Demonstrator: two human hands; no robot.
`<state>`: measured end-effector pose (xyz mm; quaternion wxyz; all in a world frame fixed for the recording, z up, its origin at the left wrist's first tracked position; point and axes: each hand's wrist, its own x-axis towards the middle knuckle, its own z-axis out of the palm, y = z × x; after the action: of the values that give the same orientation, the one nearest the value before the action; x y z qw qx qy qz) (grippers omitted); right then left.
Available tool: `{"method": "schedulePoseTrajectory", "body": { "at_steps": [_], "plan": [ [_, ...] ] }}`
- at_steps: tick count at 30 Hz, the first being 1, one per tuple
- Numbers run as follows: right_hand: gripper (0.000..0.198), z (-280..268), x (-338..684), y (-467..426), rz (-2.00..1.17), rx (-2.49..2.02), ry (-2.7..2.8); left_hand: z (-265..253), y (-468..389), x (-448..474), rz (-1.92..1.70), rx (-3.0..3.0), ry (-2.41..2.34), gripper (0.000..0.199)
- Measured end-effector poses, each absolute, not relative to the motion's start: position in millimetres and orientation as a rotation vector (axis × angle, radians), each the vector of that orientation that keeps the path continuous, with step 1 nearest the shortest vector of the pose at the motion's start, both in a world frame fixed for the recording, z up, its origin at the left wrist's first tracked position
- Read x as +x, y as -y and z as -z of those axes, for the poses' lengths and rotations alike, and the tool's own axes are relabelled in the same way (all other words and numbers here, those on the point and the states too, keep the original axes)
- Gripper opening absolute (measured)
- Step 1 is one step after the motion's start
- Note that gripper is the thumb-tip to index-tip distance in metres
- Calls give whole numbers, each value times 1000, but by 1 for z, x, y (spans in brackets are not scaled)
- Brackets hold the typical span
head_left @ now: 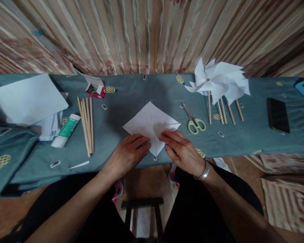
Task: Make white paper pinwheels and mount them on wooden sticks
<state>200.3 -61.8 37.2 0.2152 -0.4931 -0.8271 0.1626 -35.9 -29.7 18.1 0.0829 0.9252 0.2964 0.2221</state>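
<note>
A white square of paper (144, 118) lies turned like a diamond on the cloth-covered table, with crease or cut lines running from its corners toward the middle. My left hand (129, 152) rests on its lower left edge, fingers stretched out flat. On the lower right side, my right hand (181, 148) lies with its fingers extended over the paper; a bracelet circles that wrist. Just right of the paper are green-handled scissors (196, 125), their blades pointing up and left. The paper under the fingers is hidden.
White paper pinwheels (218, 79) on wooden sticks lie at the back right, near a black phone (278, 115). Leftward are loose wooden sticks (87, 125), a glue tube (66, 130), a red box of small metal pieces (95, 90) and white sheets (27, 98). A striped curtain (142, 37) hangs behind.
</note>
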Motion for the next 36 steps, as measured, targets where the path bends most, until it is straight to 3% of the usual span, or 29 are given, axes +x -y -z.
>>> {"method": "schedulePoseTrajectory", "body": {
  "at_steps": [8, 19, 24, 29, 36],
  "plan": [
    [36, -39, 201, 59, -480, -1353, 2267, -21, 26, -34, -792, 2643, -845, 15],
    [5, -31, 168, 49, -780, -1459, 1639, -23, 18, -20, -926, 2334, -1082, 14],
    [5, -28, 162, 43, -721, -1494, 1629, -22, 20, -21, -887, 2285, -1117, 12],
    [6, -32, 159, 39, -630, -1554, 1716, -24, 23, -23, -876, 2209, -1140, 31],
    [7, -33, 157, 36, -546, -1582, 1787, -19, 21, -21, -874, 2207, -1172, 26]
  ]
}}
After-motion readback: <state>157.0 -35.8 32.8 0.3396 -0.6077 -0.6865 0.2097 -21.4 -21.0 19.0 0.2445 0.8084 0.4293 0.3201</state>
